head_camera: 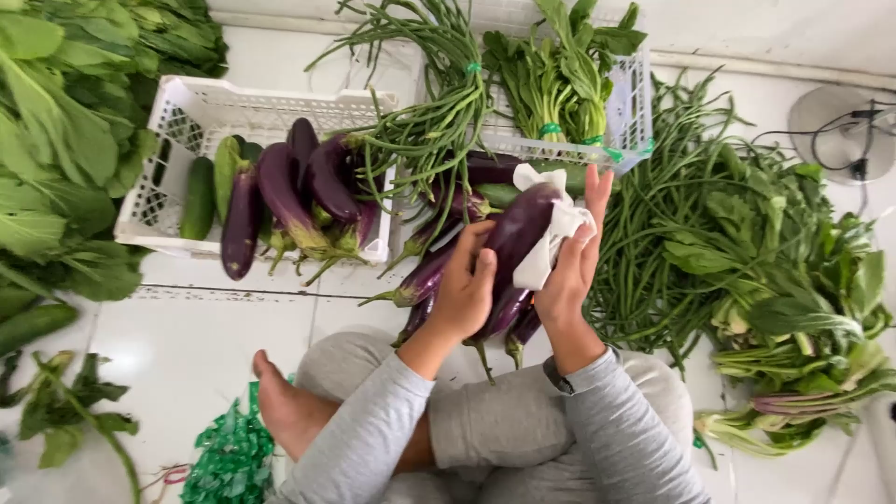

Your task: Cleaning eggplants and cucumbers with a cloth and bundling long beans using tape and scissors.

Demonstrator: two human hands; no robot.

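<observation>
Grey-sleeved knees and a bare foot (280, 401) nearest, on the white tile floor (205, 327). Left hand (464, 289) clamped on a purple eggplant (518, 229), held above the lap. Right hand (574, 257) presses a white cloth (551, 238) against it. More eggplants below. Beyond: white crate (196, 112) of eggplants and cucumbers, long beans (439, 103), leafy greens (560, 75).
</observation>
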